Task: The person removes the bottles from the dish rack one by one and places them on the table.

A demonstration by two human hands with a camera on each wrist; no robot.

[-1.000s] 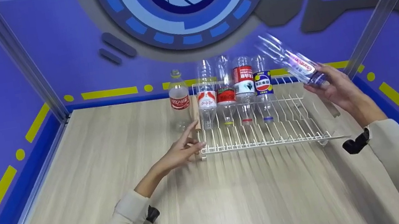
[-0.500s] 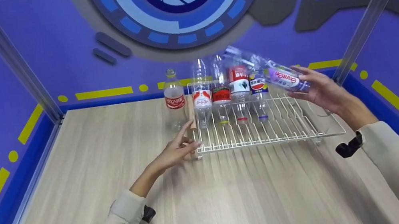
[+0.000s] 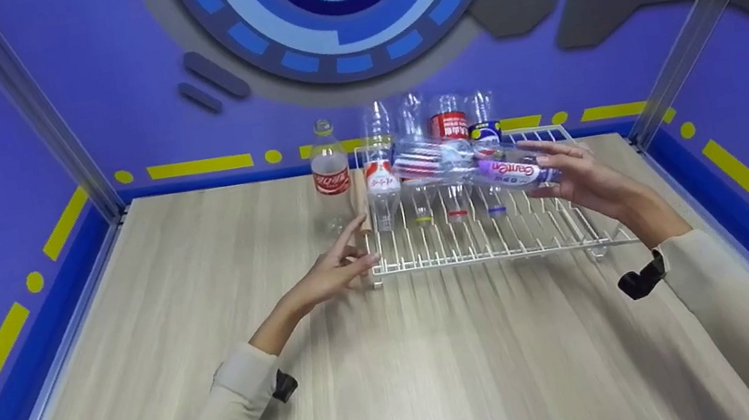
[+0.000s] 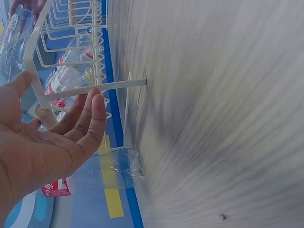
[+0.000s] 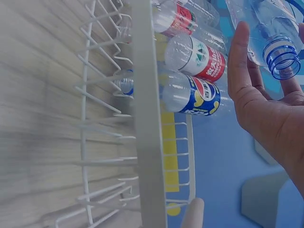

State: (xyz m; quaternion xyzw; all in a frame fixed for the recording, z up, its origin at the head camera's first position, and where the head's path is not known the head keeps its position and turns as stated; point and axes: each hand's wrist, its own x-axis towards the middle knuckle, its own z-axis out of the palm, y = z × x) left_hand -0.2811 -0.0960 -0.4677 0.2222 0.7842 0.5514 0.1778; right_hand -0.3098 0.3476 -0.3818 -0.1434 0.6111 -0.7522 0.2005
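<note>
My right hand (image 3: pixel 590 181) grips a clear plastic Ganten water bottle (image 3: pixel 509 172) near its neck, holding it tilted sideways above the rack with its base to the left. The uncapped blue-rimmed mouth (image 5: pixel 283 61) shows in the right wrist view. My left hand (image 3: pixel 327 279) holds the left front corner of the white wire rack (image 3: pixel 489 256), its thumb on the frame and index finger at the wooden handle (image 3: pixel 362 200). Several plastic bottles stand neck down in the rack, including a red-and-white one (image 3: pixel 381 180) and a Pepsi-type blue-labelled one (image 5: pixel 205 96). The held bottle partly hides them.
A red-labelled cola bottle (image 3: pixel 331 179) with a yellow cap stands upright on the wooden table (image 3: pixel 388 382), just left of the rack. Blue printed panels (image 3: pixel 112 94) enclose the table at the back and sides.
My right hand has swung the Ganten bottle leftward and down, from right of the rack to across the standing bottles, lowering it toward horizontal. My left hand has stayed at the rack corner.
</note>
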